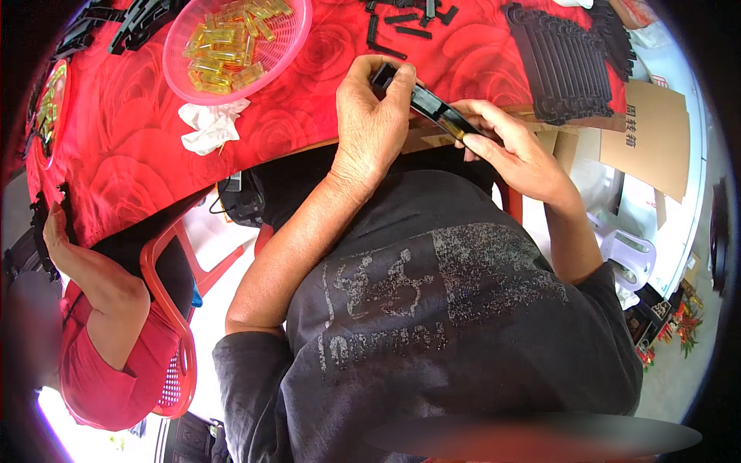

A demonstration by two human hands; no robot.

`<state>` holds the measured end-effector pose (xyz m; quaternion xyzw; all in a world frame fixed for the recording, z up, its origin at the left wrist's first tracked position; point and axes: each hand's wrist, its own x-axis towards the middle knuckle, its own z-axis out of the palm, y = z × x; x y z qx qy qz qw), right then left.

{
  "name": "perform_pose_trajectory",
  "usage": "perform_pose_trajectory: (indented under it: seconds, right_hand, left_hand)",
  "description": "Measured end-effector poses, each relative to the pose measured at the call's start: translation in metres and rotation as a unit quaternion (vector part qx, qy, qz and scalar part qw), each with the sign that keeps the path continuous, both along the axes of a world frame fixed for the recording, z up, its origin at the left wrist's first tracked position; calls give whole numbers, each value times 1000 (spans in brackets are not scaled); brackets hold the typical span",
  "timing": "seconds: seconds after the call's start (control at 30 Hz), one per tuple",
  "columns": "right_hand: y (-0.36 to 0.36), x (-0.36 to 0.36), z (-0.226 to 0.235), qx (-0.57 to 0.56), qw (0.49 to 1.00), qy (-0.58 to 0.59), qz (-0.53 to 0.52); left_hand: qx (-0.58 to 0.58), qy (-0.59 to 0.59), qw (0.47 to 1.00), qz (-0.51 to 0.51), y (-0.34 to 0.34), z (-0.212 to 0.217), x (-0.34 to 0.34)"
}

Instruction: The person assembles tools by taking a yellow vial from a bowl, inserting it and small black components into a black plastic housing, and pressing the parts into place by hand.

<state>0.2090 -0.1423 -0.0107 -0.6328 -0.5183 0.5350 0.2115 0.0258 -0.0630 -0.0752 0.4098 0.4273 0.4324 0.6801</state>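
Note:
My left hand [369, 123] is closed around the upper left end of a long, narrow black plastic part [438, 108], its thumb pressed on top. My right hand [519, 150] grips the lower right end between thumb and fingers. The part slants over the table's near edge, with a glossy channel along its face. A small yellowish patch shows beside my right thumb; I cannot tell whether it is a separate piece. Beyond my hands lie several small black pieces [413, 32] on the red rose-patterned cloth [301, 116].
A pink basket [171, 50] holds several clear yellow pieces. Crumpled white tissue [210, 127] lies nearby. Ribbed black parts [557, 65] are lined up at the right. Cardboard [648, 139] stands beside the table. At the left, a person in red [127, 378] sits on a red chair [185, 355].

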Motion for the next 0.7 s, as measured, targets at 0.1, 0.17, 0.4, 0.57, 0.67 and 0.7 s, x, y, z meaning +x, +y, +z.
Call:
perform_pose_trajectory:
  seconds: [0.1, 0.17, 0.4, 0.57, 0.67, 0.7]
  right_hand:
    - [-1, 11, -3, -48, 987, 150, 31]
    - [-4, 10, -6, -42, 980, 196, -4]
    - [-14, 15, -21, -9, 956, 283, -81]
    - [-19, 28, -25, 13, 958, 242, -151]
    - [-18, 36, -27, 28, 953, 247, -174]
    - [-17, 37, -28, 41, 951, 243, -186]
  left_hand:
    - [-37, -22, 999, -17, 4, 5, -1]
    - [9, -11, 1000, -6, 7, -1, -1]
    - [77, 116, 990, -11, 12, 1, -10]
    - [123, 106, 986, 33, 36, 4, -19]
    - [287, 250, 925, 17, 54, -11, -21]
    - [357, 291, 888, -2, 56, -11, -20]
